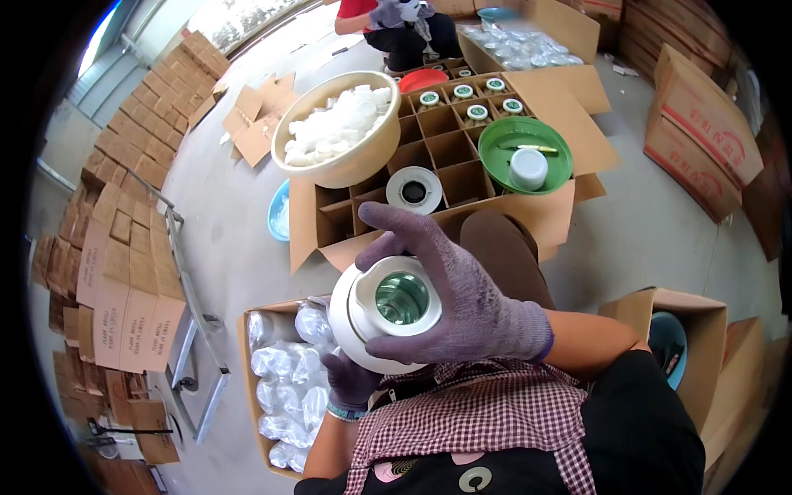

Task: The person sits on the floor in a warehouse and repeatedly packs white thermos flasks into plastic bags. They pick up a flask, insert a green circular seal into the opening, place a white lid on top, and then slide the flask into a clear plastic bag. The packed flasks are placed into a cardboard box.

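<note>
A white vacuum flask (342, 318) is held upright in front of me, its open mouth showing a shiny greenish glass lining. My right hand (462, 301), in a purple-grey glove, curls round its white collar with thumb and fingers on opposite sides. My left hand (350, 384), also gloved, supports the flask's lower side; most of its fingers are hidden behind it. Just beyond, a white round part with a dark centre hole (414, 190) sits on the divided cardboard box (437, 122).
A cream basin (285, 132) of white caps and a green basin (492, 169) with a white cup-like piece rest on the box. Film-wrapped items (289, 363) fill a carton at left. A metal trolley (194, 309) stands by stacked cartons. Another person (404, 37) crouches opposite.
</note>
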Demonstrator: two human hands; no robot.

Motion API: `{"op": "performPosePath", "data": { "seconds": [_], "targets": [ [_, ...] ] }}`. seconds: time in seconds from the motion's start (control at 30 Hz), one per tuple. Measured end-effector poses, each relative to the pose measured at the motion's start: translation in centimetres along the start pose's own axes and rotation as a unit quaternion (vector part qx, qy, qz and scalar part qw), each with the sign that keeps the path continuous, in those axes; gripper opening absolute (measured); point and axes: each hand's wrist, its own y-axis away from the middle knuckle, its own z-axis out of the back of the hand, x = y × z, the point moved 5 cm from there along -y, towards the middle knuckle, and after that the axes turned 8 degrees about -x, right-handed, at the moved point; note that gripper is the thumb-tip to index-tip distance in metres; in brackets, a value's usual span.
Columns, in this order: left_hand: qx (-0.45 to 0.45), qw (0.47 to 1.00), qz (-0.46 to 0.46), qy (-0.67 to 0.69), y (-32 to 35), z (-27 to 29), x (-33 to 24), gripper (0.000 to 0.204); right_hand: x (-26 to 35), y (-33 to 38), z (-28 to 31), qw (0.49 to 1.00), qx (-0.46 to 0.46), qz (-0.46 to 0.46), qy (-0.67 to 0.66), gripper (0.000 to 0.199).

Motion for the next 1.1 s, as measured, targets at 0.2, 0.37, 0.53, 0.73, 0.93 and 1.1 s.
{"op": "performPosePath", "data": {
  "seconds": [0.2,0.37,0.53,0.73,0.93,1.1],
  "targets": [
    [-0.085,0.987,0.017,0.136,-1.7,8.3,1.3,0.061,-5.4,-5.3,-2.3,0.993,0.087,-0.025,-0.077,0.082],
    [-0.106,0.981,-0.03,0.159,-0.4,13.5,2.0,0.058,-14.5,-13.4,-2.1,1.0,-0.002,-0.015,0.0,0.037],
    [-0.123,0.966,-0.064,0.22,-1.0,16.5,1.8,0.061,-26.3,-28.7,3.8,0.882,-0.061,0.049,0.465,0.029],
    [-0.188,0.951,-0.087,0.227,-1.7,14.9,-0.1,0.073,-32.9,-34.7,-3.9,0.817,0.009,0.058,0.574,0.046],
    [-0.207,0.947,-0.092,0.228,-1.6,12.9,-2.0,0.076,-29.4,-34.6,-4.6,0.865,-0.041,0.065,0.496,0.062],
    [-0.214,0.953,-0.116,0.18,-0.1,14.1,-0.9,0.075,-14.4,-21.1,-7.8,0.979,0.203,-0.024,-0.025,0.041]
  ]
}}
